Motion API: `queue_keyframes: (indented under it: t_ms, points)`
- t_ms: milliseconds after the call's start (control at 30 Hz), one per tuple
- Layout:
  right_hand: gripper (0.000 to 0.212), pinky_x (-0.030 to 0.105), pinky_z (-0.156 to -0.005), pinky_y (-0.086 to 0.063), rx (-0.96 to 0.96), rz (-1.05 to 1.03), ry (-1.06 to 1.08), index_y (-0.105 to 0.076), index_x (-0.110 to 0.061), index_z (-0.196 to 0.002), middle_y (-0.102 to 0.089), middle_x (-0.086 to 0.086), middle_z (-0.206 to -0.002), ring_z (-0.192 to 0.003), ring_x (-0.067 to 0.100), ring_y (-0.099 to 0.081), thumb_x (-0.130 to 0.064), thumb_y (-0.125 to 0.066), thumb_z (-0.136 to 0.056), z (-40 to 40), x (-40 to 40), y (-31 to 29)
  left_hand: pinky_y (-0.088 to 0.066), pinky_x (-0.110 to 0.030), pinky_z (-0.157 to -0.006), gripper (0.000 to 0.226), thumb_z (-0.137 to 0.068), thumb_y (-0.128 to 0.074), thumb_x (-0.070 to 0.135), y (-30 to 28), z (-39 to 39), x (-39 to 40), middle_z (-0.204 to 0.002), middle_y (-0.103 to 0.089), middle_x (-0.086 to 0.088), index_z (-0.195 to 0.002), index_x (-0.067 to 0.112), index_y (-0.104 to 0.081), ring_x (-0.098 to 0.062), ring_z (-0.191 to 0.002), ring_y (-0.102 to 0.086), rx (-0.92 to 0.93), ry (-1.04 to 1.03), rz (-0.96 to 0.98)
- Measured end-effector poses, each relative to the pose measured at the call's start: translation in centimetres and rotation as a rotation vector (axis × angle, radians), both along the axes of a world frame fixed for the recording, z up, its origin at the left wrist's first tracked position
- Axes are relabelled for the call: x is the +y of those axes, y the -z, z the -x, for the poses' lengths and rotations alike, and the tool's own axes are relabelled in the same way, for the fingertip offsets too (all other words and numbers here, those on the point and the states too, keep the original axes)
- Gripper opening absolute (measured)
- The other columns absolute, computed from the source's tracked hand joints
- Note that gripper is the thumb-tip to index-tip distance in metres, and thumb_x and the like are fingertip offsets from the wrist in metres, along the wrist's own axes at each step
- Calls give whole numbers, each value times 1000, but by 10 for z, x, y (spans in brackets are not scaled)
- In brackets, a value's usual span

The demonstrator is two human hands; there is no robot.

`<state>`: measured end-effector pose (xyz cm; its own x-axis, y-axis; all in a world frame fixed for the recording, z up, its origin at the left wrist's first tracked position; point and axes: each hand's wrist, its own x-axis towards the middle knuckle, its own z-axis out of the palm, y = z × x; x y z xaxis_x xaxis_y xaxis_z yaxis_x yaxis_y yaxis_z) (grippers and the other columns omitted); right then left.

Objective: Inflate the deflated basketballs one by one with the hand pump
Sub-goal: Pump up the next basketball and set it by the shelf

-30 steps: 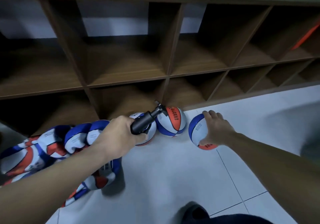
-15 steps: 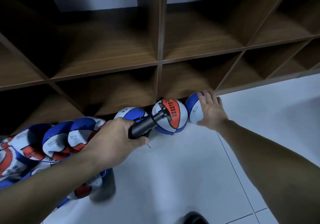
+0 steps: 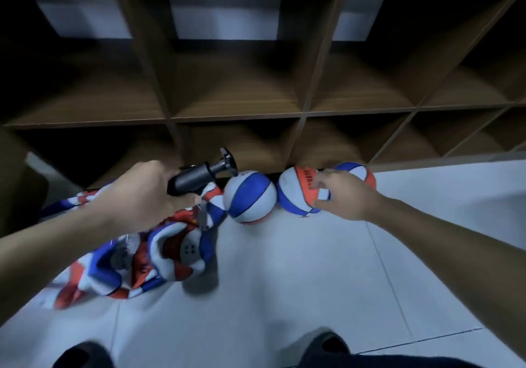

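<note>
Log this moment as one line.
left hand: grips pump | right hand: over inflated balls | deflated pile: on floor

Three inflated basketballs: one [image 3: 249, 196] just right of the gripped pump [image 3: 199, 176], one [image 3: 297, 194] under the right hand's fingers, one [image 3: 360, 171] behind them. One pump. The deflated pile [image 3: 148, 256] below the grip cannot be counted.

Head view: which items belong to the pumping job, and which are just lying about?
Job:
- hand pump, gripped by left hand
- pile of deflated basketballs
- three inflated basketballs
- right hand, over the middle ball

Lying about:
- wooden cubby shelf
- tiled floor
- shoes
</note>
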<state>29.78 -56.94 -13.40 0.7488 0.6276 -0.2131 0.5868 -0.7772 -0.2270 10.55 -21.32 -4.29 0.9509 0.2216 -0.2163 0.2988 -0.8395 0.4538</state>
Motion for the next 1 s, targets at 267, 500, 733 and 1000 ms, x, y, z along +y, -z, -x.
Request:
queue_keyframes:
  t_ms: [267, 500, 733, 1000]
  points:
    - [41, 37, -88, -51, 75, 116, -347, -63, -22, -118, -63, -6, -114, -104, 20, -60, -49, -76, -91, 107, 162, -14, -49, -34, -57, 38, -85, -87, 49, -18, 97, 111, -64, -67, 0, -77, 18, -66, -14, -61, -65, 122, 21, -231]
    - [71, 42, -116, -45, 209, -55, -206, -45, -20, -157, -48, 1, -160, -146, 26, -46, -18, -76, -94, 170, 239, 71, -38, -32, -50, 38, -90, -84, 42, -6, 90, 121, -65, -60, -3, -72, 20, -59, -20, -60, -59, 132, 57, -155]
    - [87, 42, -124, -33, 163, -46, -333, -35, -25, -164, -45, -4, -162, -151, 20, -36, -4, -67, -87, 169, 278, 103, -38, -31, -52, 34, -89, -85, 40, 4, 90, 145, -65, -59, -3, -77, 17, -63, -21, -57, -56, 150, 13, -104]
    - [96, 33, -97, -39, -86, 75, -409, -32, -32, -166, -46, 1, -128, -120, 25, -45, -1, -68, -83, 183, 274, 120, -40, -30, -54, 35, -90, -85, 38, 9, 87, 142, -65, -59, -2, -76, 19, -59, -20, -58, -57, 167, 56, -68]
